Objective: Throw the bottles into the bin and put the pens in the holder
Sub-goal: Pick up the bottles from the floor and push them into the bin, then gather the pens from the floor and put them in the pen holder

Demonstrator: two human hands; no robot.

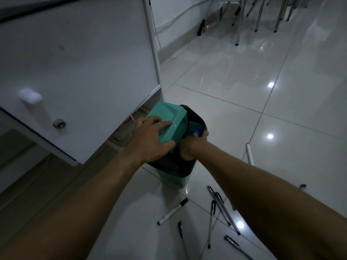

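Here the bottle step is in hand. The left hand (pixel 150 139) lies spread over the green lid (pixel 167 122) of the bin (pixel 174 171), fingers flat on top and thumb hooked at the lid's near edge, holding it tilted up and back toward the cabinet (pixel 75 62). The right hand (pixel 195 141) reaches into the black-lined mouth, curled around something with a blue cap (pixel 197 131), apparently a bottle; most of it is hidden by the fingers and the rim, so the grip itself cannot be made out in detail. The bin stands on the tiled floor (pixel 244 81), just beside the cabinet's corner.

Pens (pixel 221 209) lie scattered on the floor near the bin, under and beside the right forearm; a marker (pixel 172 211) with a black cap lies apart from them to the left. A white tube (pixel 249 154) rests on the tiles to the right. No holder is in view.

Judged next: release the bottle inside the bin, withdraw the right hand before the lid drops, then gather the pens, which calls for finding the holder first.
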